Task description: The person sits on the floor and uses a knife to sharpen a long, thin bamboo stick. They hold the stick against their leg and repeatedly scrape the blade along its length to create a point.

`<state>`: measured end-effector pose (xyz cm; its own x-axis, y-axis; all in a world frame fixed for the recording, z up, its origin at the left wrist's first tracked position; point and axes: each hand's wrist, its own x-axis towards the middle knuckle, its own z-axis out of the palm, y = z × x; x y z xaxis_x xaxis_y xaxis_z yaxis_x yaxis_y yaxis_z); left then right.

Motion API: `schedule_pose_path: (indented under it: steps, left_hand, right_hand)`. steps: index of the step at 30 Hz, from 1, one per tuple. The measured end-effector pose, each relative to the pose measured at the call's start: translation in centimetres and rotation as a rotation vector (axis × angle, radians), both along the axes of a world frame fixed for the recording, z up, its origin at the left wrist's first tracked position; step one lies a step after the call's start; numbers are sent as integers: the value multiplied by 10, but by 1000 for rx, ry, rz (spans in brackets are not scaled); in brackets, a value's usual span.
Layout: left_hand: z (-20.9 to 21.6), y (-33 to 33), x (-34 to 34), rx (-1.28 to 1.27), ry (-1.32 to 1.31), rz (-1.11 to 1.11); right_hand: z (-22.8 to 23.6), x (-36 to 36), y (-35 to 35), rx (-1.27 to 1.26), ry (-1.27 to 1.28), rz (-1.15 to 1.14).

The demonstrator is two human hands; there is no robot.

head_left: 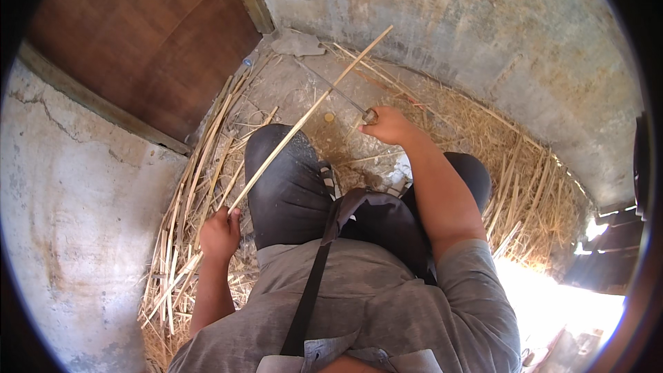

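My left hand [219, 235] is closed round the lower end of a long pale split bamboo strip [297, 126], which slants up and to the right past my left knee. In my right hand [385, 126] is a knife [349, 100], gripped by its handle. Its long thin blade points up and to the left and crosses the strip near the strip's upper part. Whether blade and strip touch, I cannot tell.
Many cut strips [200, 173] lie in a heap along the left wall. Thin shavings [532, 200] cover the floor at the right. A brown door panel [145, 34] stands at the upper left, and a flat grey stone [298, 43] lies by the far wall.
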<state>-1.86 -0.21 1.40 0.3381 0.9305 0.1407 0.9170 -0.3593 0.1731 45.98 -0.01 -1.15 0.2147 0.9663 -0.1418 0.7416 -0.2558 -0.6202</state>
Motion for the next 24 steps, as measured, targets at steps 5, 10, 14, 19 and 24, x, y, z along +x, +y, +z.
schedule_pose_path:
  steps: [5,10,14,19,24]
  left_hand:
    - [2,-3,3,-25,-1,30]
    - [3,-4,4,-19,-22,15]
    - [4,-5,6,-38,-13,21]
    - [2,-6,6,-48,2,29]
    - [3,-7,8,-58,-30,17]
  right_hand:
    - [-3,0,3,-1,60,6]
    - [4,-2,1,-6,66,3]
    - [4,-3,0,18,53,-5]
    - [1,-4,1,23,65,-8]
    - [-1,-6,2,49,76,-7]
